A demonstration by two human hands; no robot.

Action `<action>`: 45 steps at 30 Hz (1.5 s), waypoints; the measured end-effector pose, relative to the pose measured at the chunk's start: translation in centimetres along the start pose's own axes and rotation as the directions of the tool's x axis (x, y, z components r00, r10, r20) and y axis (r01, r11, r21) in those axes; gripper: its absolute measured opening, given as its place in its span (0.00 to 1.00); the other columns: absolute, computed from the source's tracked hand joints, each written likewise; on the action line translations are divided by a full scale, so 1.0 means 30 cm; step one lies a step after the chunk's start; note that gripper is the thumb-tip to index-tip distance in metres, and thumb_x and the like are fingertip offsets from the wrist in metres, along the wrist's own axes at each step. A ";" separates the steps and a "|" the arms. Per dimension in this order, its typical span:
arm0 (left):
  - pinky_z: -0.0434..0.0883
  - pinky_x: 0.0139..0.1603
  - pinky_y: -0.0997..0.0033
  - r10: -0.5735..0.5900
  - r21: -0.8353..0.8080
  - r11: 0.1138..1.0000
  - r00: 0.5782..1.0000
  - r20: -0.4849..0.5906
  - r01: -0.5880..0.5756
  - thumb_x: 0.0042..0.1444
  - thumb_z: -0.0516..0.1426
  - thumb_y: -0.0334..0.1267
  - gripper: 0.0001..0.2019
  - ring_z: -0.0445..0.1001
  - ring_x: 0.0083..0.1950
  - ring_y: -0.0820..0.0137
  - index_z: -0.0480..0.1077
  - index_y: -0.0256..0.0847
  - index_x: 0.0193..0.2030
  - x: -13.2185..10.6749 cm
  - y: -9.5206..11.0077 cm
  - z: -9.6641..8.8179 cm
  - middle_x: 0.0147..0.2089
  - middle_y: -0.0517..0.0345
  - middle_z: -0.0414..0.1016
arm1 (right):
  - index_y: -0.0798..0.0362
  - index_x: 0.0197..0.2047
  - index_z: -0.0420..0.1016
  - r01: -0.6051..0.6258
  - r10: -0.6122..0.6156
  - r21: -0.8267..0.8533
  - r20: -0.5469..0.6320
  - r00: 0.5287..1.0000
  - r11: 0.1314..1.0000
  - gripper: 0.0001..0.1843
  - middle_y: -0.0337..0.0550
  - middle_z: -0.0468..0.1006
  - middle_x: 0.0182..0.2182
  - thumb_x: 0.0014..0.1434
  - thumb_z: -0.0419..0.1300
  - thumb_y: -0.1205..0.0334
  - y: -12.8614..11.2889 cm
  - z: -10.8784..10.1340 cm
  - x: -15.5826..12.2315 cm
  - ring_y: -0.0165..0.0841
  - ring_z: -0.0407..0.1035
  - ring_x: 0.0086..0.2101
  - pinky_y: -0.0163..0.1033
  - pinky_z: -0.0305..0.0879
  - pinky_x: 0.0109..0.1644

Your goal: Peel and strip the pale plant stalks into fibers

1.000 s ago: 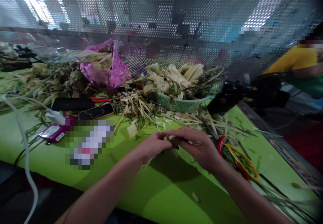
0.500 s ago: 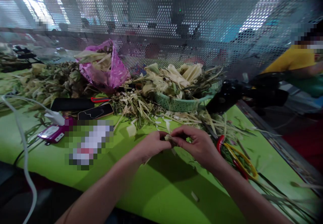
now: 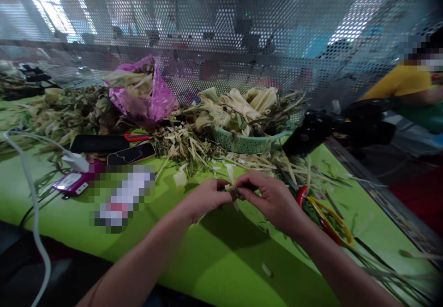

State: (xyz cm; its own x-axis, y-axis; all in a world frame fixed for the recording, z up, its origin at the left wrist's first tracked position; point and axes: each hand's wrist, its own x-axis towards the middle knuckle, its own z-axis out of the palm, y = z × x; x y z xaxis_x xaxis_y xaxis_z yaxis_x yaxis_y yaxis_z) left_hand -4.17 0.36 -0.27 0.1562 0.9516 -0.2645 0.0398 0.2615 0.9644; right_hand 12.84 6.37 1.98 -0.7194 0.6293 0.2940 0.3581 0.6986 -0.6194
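Observation:
Between my two hands is a small piece of pale dried husk, with a light strip sticking up from it. My left hand pinches it from the left, thumb and fingers together. From the right, my right hand grips its other side with thumb and forefinger. Part of the piece is hidden by my fingers. Just right of my right wrist lie scissors with red and yellow handles. Beyond my hands, a green basket holds a heap of dried husks.
Left of the basket stand a pink plastic bag of husks and a husk pile. A phone, a red cutter and a purple power strip lie at left. A black stand rises at right; a person in yellow is beyond.
My hands stay nearly in place; the fingers have shifted slightly around the husk piece, and it has turned a little.

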 end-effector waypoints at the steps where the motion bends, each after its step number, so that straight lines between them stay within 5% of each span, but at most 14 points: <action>1: 0.53 0.25 0.76 0.005 0.010 1.000 1.000 0.002 -0.005 0.46 0.56 0.38 0.11 0.56 0.25 0.78 0.70 0.35 0.36 -0.001 -0.001 0.000 0.26 0.64 0.61 | 0.52 0.35 0.73 0.001 -0.001 -0.011 0.000 1.000 1.000 0.05 0.40 0.76 0.31 0.58 0.55 0.66 -0.001 0.000 0.000 0.31 0.69 0.32 0.35 0.63 0.35; 18: 0.55 0.29 0.74 0.149 0.014 0.989 0.988 -0.049 -0.149 0.48 0.48 0.31 0.17 0.57 0.27 0.75 0.73 0.37 0.43 0.012 -0.011 -0.015 0.26 0.61 0.61 | 0.52 0.36 0.72 -0.058 0.058 -0.009 -0.024 0.998 0.998 0.04 0.40 0.75 0.29 0.58 0.55 0.66 0.033 0.013 -0.003 0.31 0.69 0.29 0.35 0.64 0.35; 25: 0.56 0.30 0.75 0.182 0.086 0.980 0.983 -0.024 -0.180 0.55 0.50 0.36 0.14 0.58 0.28 0.76 0.73 0.36 0.44 0.015 -0.015 -0.014 0.27 0.61 0.65 | 0.52 0.36 0.71 -0.047 0.045 -0.026 -0.073 0.996 0.999 0.04 0.41 0.76 0.30 0.58 0.56 0.65 0.033 0.022 -0.002 0.32 0.71 0.30 0.36 0.66 0.35; 33: 0.64 0.44 0.71 0.305 0.164 0.941 0.952 -0.032 -0.296 0.56 0.52 0.37 0.12 0.68 0.41 0.70 0.74 0.38 0.43 0.024 -0.016 -0.018 0.38 0.55 0.74 | 0.52 0.39 0.71 -0.016 0.013 -0.050 -0.057 0.998 0.999 0.06 0.43 0.76 0.35 0.59 0.54 0.66 0.027 0.019 -0.003 0.33 0.71 0.35 0.38 0.67 0.39; 38: 0.65 0.41 0.72 0.318 0.148 0.944 0.930 -0.182 -0.294 0.54 0.55 0.36 0.14 0.69 0.39 0.71 0.67 0.39 0.49 0.033 -0.035 -0.018 0.40 0.55 0.72 | 0.52 0.44 0.69 -0.033 0.032 -0.011 -0.100 0.994 0.999 0.09 0.45 0.77 0.36 0.60 0.54 0.65 0.027 0.023 -0.008 0.34 0.72 0.35 0.39 0.69 0.39; 45: 0.65 0.38 0.73 0.389 0.272 0.907 0.886 -0.252 -0.321 0.52 0.57 0.35 0.05 0.68 0.36 0.72 0.65 0.39 0.35 0.031 -0.042 -0.007 0.35 0.57 0.72 | 0.51 0.47 0.66 -0.050 0.053 0.033 -0.089 0.995 0.998 0.11 0.44 0.77 0.37 0.61 0.53 0.65 0.035 0.035 -0.010 0.34 0.73 0.35 0.39 0.69 0.39</action>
State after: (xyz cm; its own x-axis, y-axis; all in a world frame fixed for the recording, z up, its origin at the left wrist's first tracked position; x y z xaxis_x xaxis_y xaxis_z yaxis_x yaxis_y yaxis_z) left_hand -4.27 0.95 -1.73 -0.0951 0.9856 0.1396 0.2542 -0.1116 0.9607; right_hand 12.82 6.54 0.48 -0.6434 0.6934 0.3244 0.3739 0.6545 -0.6572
